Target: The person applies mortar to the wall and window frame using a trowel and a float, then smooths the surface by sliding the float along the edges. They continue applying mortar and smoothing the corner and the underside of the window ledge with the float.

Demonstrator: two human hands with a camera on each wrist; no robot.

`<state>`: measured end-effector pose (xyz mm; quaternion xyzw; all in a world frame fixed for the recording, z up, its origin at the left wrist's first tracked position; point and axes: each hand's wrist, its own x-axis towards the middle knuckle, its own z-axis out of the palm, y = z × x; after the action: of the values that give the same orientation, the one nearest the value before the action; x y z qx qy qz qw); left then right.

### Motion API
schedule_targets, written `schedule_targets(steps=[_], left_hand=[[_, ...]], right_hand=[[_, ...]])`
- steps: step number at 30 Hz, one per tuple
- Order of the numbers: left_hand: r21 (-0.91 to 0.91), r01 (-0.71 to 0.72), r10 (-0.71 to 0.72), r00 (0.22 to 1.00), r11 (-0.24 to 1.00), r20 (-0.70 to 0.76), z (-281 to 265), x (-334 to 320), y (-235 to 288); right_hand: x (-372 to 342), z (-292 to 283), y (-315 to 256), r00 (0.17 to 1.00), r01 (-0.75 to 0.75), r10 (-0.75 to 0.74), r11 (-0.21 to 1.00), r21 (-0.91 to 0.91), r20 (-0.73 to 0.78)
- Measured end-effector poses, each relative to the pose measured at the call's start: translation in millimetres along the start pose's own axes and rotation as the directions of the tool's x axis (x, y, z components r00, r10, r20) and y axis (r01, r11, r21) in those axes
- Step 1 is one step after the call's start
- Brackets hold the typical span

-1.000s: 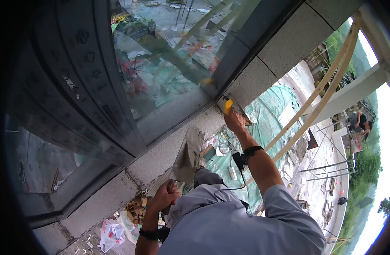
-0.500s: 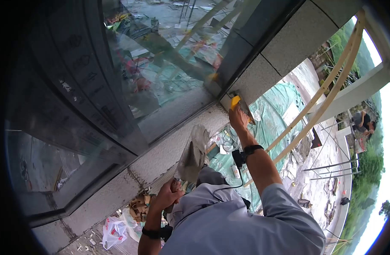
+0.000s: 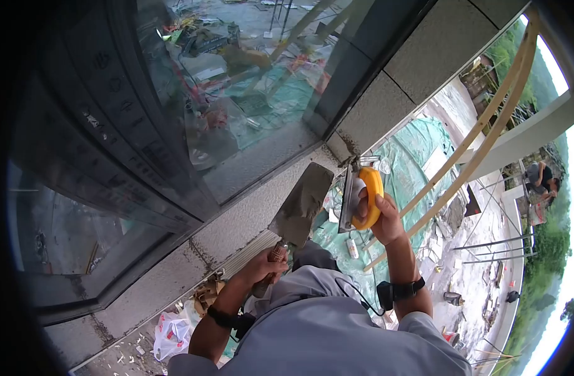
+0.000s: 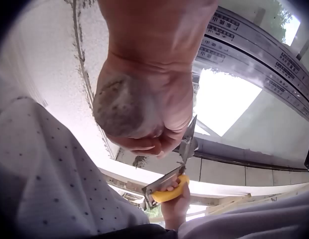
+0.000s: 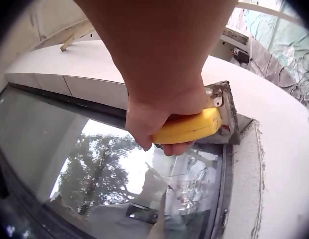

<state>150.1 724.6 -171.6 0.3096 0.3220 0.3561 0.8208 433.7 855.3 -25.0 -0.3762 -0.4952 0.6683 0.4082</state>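
Observation:
In the head view my left hand (image 3: 263, 268) grips the wooden handle (image 3: 277, 253) of a trowel whose broad blade (image 3: 304, 202) carries grey mortar. My right hand (image 3: 387, 219) holds a float by its yellow handle (image 3: 371, 198), the metal plate (image 3: 347, 199) turned on edge toward the trowel, a gap between the two. The left wrist view has my left hand (image 4: 147, 104) curled round the handle, its grey-smeared end showing, with the float's yellow handle (image 4: 170, 191) beyond. In the right wrist view my right hand (image 5: 167, 117) wraps the yellow handle (image 5: 189, 127).
A glass window (image 3: 237, 125) with a dark frame stands at the left, above a stone ledge (image 3: 237, 216). Stone wall tiles (image 3: 381, 103) rise beyond the corner. Green sheeting (image 3: 412, 163), wooden poles (image 3: 481, 131) and a plastic bag (image 3: 171, 335) lie around; a crouching person (image 3: 541, 178) is far right.
My right hand has drawn the float back from the wall corner toward my body and turned it on edge. My left hand has raised the trowel blade slightly, moving it right and closer to the float.

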Motion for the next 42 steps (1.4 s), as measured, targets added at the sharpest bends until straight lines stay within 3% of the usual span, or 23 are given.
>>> schedule_targets(steps=[2, 5, 11, 15, 17, 19, 21, 23, 25, 27, 30, 31, 33, 35, 37, 41, 42], left_hand=[[-0.014, 0.024, -0.024, 0.998, 1.000, 0.054, 9.0, 4.7, 4.9], [-0.078, 0.090, -0.078, 0.986, 0.993, 0.148, 20.6, 7.9, 8.7], [-0.167, 0.055, -0.035, 0.992, 0.984, 0.119, 26.5, 4.8, 18.8], [-0.246, 0.020, -0.011, 0.999, 0.969, 0.041, 24.4, 0.9, 28.8], [-0.254, -0.034, 0.037, 0.999, 0.966, 0.006, 19.1, -0.2, 31.8], [-0.165, -0.063, 0.052, 0.996, 0.984, -0.071, 13.7, 0.6, 34.3], [-0.065, -0.065, 0.056, 0.990, 0.996, -0.130, 11.7, -1.0, 34.4], [0.037, -0.055, 0.060, 0.987, 0.998, -0.150, 11.0, -0.1, 34.7], [0.050, -0.049, 0.055, 0.990, 0.998, -0.132, 11.2, 0.4, 29.2], [0.057, -0.054, 0.061, 0.991, 0.997, -0.119, 9.4, -0.9, 24.2], [0.188, -0.059, 0.093, 0.980, 0.980, -0.175, 5.9, -4.9, 16.9], [0.191, -0.040, 0.080, 0.975, 0.981, -0.208, 6.4, -7.8, 14.8], [0.195, -0.025, 0.072, 0.969, 0.980, -0.238, 4.8, -13.1, 10.0], [0.170, 0.017, 0.026, 0.968, 0.985, -0.250, 1.6, -17.1, 4.6], [0.169, 0.013, 0.033, 0.963, 0.986, -0.267, 0.5, -20.1, 1.3], [0.167, 0.019, 0.031, 0.956, 0.986, -0.293, -6.8, -25.7, -7.7], [0.162, 0.016, 0.033, 0.955, 0.987, -0.296, -6.4, -26.2, -9.3]], right_hand=[[-3.0, 0.4, 1.6, 0.993, -0.073, 0.043, 0.954, 0.292, 0.109], [6.3, 0.6, 11.3, 0.970, -0.185, 0.092, 0.880, 0.438, 0.225], [3.8, 6.1, 18.6, 0.950, -0.265, 0.211, 0.936, 0.232, 0.231], [-12.7, -3.8, 22.4, 0.897, -0.409, 0.387, 0.910, 0.068, 0.212], [-21.7, -6.0, 24.1, 0.903, -0.377, 0.425, 0.854, -0.359, 0.061], [-23.6, -5.3, 11.1, 0.922, -0.315, 0.375, 0.871, -0.376, 0.096], [-24.1, 15.5, -17.5, 0.974, -0.030, 0.143, 0.854, -0.519, 0.178], [-17.2, 26.2, -26.8, 0.978, -0.009, 0.130, 0.812, -0.583, 0.165], [-8.4, 31.1, -26.4, 0.963, 0.194, 0.059, 0.521, -0.831, 0.262], [-4.8, 35.0, -20.3, 0.972, 0.161, 0.072, 0.481, -0.862, 0.222], [3.1, 28.1, -8.3, 0.987, 0.162, -0.046, 0.249, -0.955, 0.156], [9.6, 22.5, 0.0, 0.987, 0.162, -0.044, 0.245, -0.956, 0.156], [29.8, 6.9, 19.8, 0.982, -0.059, -0.171, 0.119, -0.991, -0.079], [54.7, -17.7, 43.0, 0.974, -0.084, -0.202, 0.105, -0.991, -0.104], [83.4, -46.2, 74.0, 0.954, -0.152, -0.260, 0.003, -0.988, -0.147], [133.7, -67.2, 102.9, 0.963, -0.135, -0.244, -0.074, -0.988, -0.114], [143.6, -66.2, 105.0, 0.966, -0.199, -0.179, -0.054, -0.978, -0.187]])
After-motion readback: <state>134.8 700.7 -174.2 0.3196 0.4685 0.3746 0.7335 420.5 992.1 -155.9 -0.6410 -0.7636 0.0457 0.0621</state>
